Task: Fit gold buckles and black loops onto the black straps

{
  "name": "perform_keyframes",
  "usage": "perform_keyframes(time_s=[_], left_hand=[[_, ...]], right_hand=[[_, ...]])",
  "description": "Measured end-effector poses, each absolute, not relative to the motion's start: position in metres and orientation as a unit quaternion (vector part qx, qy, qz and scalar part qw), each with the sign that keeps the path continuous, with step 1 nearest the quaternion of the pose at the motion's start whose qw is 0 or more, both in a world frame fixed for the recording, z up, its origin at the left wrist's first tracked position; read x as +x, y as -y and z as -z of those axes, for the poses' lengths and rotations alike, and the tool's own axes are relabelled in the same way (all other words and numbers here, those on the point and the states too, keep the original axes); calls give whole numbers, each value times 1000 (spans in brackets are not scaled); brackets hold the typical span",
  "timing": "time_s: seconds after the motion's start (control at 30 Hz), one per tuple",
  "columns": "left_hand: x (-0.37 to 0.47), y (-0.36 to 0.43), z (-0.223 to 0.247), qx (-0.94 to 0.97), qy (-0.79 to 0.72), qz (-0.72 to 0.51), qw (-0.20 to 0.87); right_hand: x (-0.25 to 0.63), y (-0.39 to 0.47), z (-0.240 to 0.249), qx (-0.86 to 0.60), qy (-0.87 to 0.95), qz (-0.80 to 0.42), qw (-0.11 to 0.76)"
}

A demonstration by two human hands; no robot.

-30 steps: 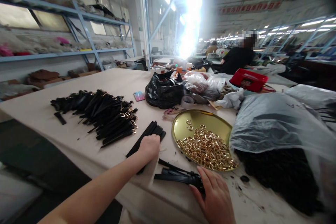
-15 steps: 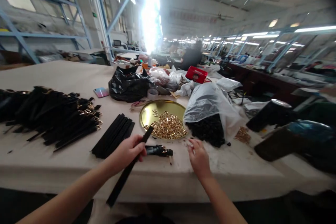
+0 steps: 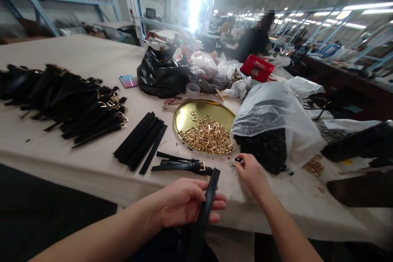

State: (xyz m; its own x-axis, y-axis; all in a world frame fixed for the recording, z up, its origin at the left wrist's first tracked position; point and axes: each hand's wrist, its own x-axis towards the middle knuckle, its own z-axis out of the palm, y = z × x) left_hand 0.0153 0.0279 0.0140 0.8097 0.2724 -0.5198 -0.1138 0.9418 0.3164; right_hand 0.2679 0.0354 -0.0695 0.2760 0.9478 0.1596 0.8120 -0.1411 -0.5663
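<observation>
A black strap (image 3: 206,208) lies across the fingers of my left hand (image 3: 187,202), its thumb resting against it, near the table's front edge. My right hand (image 3: 253,174) pinches a small black piece (image 3: 238,159) just in front of the plastic bag. Behind the left hand lie a few finished-looking black straps (image 3: 181,166) with a gold buckle. A golden round tray (image 3: 187,110) holds a heap of small gold buckles (image 3: 208,135). To its left is a stack of flat black strips (image 3: 139,141).
A large pile of buckled black straps (image 3: 67,106) covers the left side. A clear bag (image 3: 267,106) of black pieces is at the right. Behind are a black bag (image 3: 162,73), a phone (image 3: 128,81) and a red container (image 3: 257,68). A person (image 3: 253,43) is farther back.
The view has shifted. My left hand has turned palm up and come nearer with the strap. My right hand now pinches a visible small black piece.
</observation>
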Motion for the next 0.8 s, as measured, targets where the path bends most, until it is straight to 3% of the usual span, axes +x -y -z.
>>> perform_keyframes(time_s=[0.1,0.23,0.3,0.43,0.6,0.8], left_hand=[[19,-37,-10,121,-284,-97,946],[25,-48,-4,115,-285,-82,948],[28,-52,0,127,-291,-77,945],[32,-52,8,245,-341,-79,904],[33,-48,15,519,-402,-108,746],[27,-40,4,688,-418,-78,588]], right_hand=[[257,-18,66,-747,545,-202,323],[228,7,59,-643,331,-470,507],[214,13,55,-588,233,-531,564],[195,14,49,-536,147,-564,611],[183,12,43,-518,122,-576,620],[177,23,45,-550,154,-529,628]])
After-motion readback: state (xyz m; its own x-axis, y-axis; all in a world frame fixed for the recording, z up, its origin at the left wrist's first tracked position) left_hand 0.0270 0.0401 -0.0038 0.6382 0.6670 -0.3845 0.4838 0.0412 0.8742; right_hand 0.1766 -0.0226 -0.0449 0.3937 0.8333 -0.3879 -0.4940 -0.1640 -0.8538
